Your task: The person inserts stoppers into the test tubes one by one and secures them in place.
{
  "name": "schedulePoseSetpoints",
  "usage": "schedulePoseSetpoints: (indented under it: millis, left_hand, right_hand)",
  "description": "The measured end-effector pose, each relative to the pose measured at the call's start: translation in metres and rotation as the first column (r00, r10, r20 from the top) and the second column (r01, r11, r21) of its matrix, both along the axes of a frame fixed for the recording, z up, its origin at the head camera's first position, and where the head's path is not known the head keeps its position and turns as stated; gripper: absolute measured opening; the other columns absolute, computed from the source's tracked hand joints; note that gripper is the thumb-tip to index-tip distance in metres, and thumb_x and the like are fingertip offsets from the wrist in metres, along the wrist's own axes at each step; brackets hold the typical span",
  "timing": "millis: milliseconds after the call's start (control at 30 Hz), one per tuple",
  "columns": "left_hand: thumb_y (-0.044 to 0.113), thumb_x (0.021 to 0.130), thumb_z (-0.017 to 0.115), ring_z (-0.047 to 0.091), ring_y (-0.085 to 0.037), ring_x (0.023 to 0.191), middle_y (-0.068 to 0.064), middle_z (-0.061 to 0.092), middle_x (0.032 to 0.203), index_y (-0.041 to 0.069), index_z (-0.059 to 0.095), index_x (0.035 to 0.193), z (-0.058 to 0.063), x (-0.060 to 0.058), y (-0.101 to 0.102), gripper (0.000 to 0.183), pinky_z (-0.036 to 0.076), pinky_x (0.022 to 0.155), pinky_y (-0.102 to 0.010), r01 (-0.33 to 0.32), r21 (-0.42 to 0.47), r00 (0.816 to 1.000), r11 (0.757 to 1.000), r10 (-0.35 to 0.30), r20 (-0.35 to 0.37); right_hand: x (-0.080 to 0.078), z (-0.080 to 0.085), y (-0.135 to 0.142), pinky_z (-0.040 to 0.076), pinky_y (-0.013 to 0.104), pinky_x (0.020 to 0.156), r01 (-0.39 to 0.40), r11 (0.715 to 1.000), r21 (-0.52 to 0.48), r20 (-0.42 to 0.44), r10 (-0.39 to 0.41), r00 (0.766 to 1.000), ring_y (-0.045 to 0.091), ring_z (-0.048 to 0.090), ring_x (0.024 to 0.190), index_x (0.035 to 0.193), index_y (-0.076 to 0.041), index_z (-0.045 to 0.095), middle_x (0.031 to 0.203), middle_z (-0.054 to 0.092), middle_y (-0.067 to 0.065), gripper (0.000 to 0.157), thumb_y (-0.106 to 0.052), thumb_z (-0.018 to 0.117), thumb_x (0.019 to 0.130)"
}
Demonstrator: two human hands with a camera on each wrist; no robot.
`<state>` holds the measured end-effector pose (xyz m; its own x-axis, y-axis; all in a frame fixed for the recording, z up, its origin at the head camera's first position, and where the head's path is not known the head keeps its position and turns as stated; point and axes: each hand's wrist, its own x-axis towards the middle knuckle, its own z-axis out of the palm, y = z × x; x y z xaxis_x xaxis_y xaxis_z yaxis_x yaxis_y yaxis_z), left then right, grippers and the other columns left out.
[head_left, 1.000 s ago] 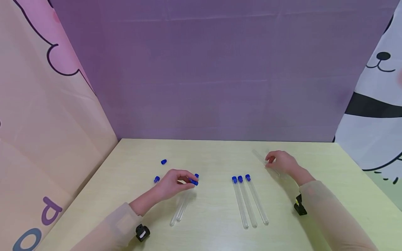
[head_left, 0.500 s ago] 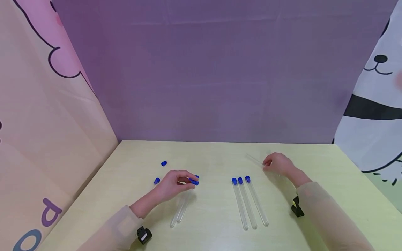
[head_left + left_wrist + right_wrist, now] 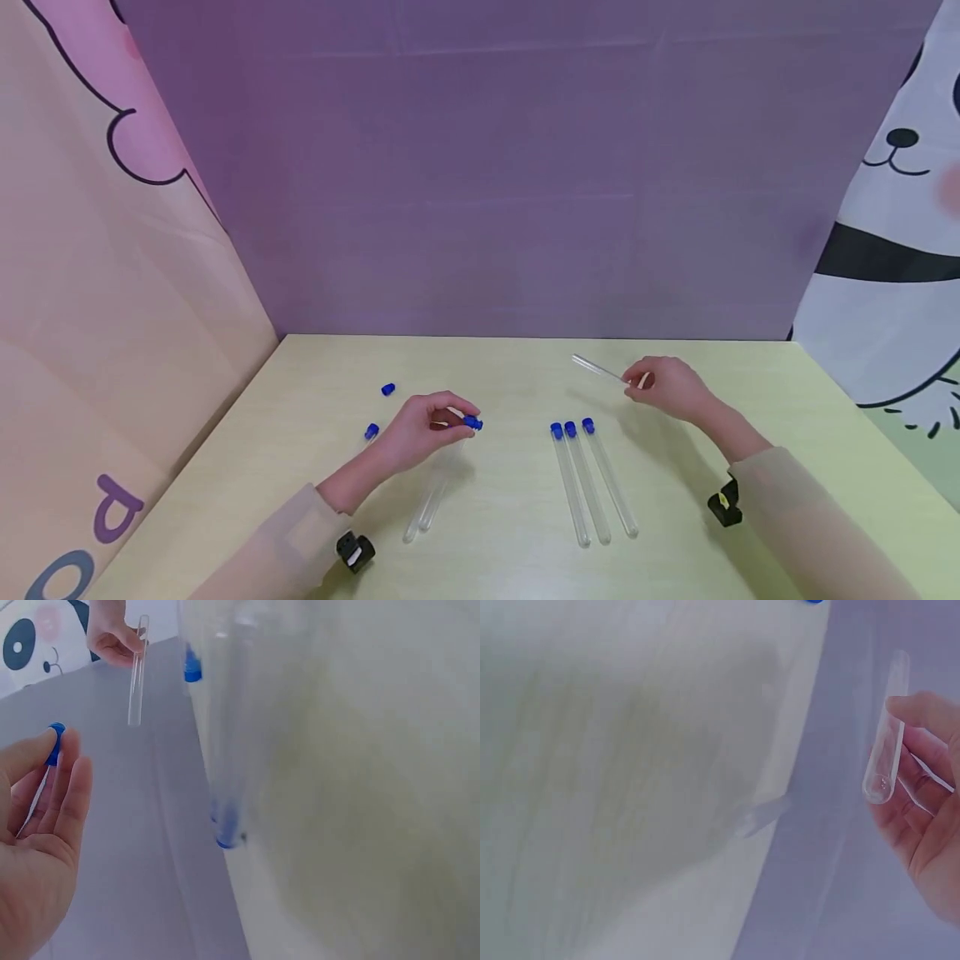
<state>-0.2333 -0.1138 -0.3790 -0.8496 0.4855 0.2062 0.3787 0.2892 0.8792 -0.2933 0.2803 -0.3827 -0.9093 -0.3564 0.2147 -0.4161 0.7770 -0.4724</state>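
My left hand [image 3: 423, 429] pinches a blue cap [image 3: 55, 742] between thumb and fingertips, above the table. Two clear test tubes [image 3: 427, 508] lie below that hand, their upper ends partly hidden by it. My right hand [image 3: 667, 387] grips a clear test tube [image 3: 889, 746] without a cap, between thumb and fingers. The tube is raised over the table's far right part and slants up toward the left, open end leading; its rounded end points back toward the palm in the right wrist view. Three blue-capped test tubes [image 3: 592, 483] lie side by side between the hands.
Two more blue pieces lie left of the left hand: a loose cap [image 3: 387, 389] farther back and a cap [image 3: 371, 431] close to the wrist. A clear tube [image 3: 761, 817] lies on the table in the right wrist view. A purple backdrop [image 3: 480, 167] borders the table's far edge.
The right hand has lifted the test tube from the table and brought it slightly left. The left hand has risen a little with the blue cap.
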Motion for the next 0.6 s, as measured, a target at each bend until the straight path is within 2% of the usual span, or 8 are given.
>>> schedulePoseSetpoints:
  millis: [267, 433, 600]
  left_hand:
    - [0.004, 0.087, 0.072, 0.067, -0.02, 0.089, -0.007, 0.068, 0.1, 0.001, 0.07, 0.107, 0.01, -0.003, 0.023, 0.021, 0.055, 0.078, -0.027, -0.075, 0.004, 0.995, 0.997, 0.075, -0.059]
    - [0.002, 0.088, 0.071, 0.066, -0.021, 0.091, -0.008, 0.068, 0.102, 0.002, 0.071, 0.108, 0.012, -0.002, 0.03, 0.021, 0.054, 0.08, -0.028, -0.075, 0.033, 0.993, 0.997, 0.078, -0.085]
    - [0.002, 0.088, 0.07, 0.067, -0.02, 0.091, -0.008, 0.068, 0.103, 0.002, 0.071, 0.109, 0.012, 0.005, 0.033, 0.021, 0.054, 0.08, -0.027, -0.052, 0.043, 0.996, 0.998, 0.055, -0.067]
  right_hand:
    - [0.031, 0.012, -0.007, 0.048, 0.028, 0.054, -0.044, 0.996, -0.074, -0.046, 0.041, 0.998, 0.01, 0.058, 0.064, 0.099, -0.003, 0.072, 0.083, 0.061, -0.005, 0.015, -0.006, 0.071, 0.084]
    - [0.049, 0.02, -0.013, 0.048, 0.026, 0.051, -0.087, 0.989, -0.116, -0.079, 0.078, 0.994, 0.006, 0.061, 0.064, 0.097, -0.006, 0.072, 0.087, 0.061, -0.006, 0.014, -0.003, 0.073, 0.083]
    - [0.066, 0.027, -0.016, 0.047, 0.025, 0.049, -0.112, 0.985, -0.131, -0.08, 0.103, 0.992, 0.004, 0.059, 0.063, 0.098, -0.006, 0.072, 0.089, 0.065, -0.005, 0.015, -0.001, 0.072, 0.083]
